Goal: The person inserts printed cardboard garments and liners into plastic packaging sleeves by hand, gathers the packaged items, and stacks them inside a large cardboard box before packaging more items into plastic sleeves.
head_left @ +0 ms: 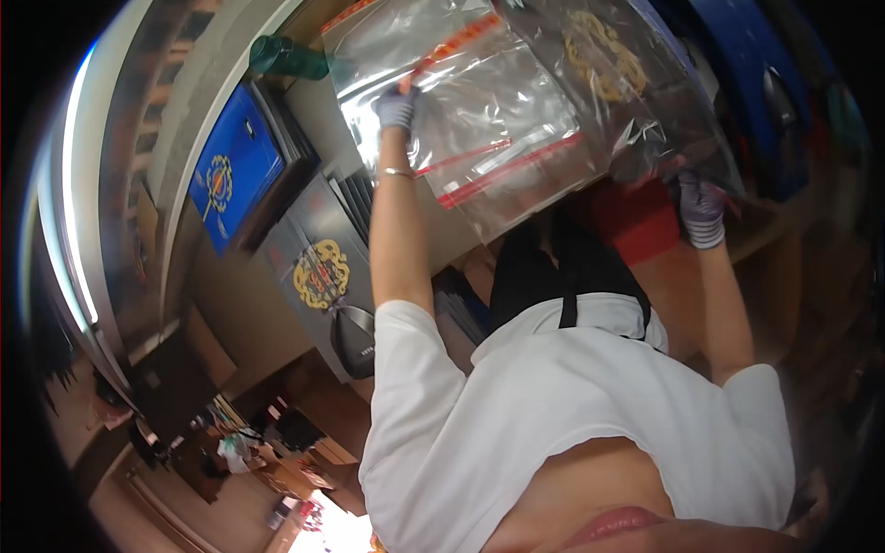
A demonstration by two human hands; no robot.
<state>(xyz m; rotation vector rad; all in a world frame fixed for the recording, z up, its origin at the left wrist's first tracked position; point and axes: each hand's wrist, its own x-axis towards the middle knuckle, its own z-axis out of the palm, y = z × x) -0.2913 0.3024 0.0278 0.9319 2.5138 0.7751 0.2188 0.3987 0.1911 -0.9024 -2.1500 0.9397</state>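
Note:
Several flat clear plastic bags [516, 101] with red strips lie on the table in front of me. My left hand [396, 109], in a grey-and-purple striped glove, is over the bags, its fingers pinched at the end of an orange-red strip [461, 37] on a bag. To the right is a dark grey bag with a gold emblem [604, 55], under clear plastic film. At the lower edge of this wrapped bag, my right hand [701, 207], gloved alike, has its fingers closed on the plastic; the fingertips are partly hidden.
Left of the bags stand a blue box with a gold emblem [235, 166] and a grey bag with a gold emblem [318, 267]. A green bottle-like object [286, 57] lies at the table's far edge. Something red [636, 221] sits below the table edge; blue items [747, 83] are at right.

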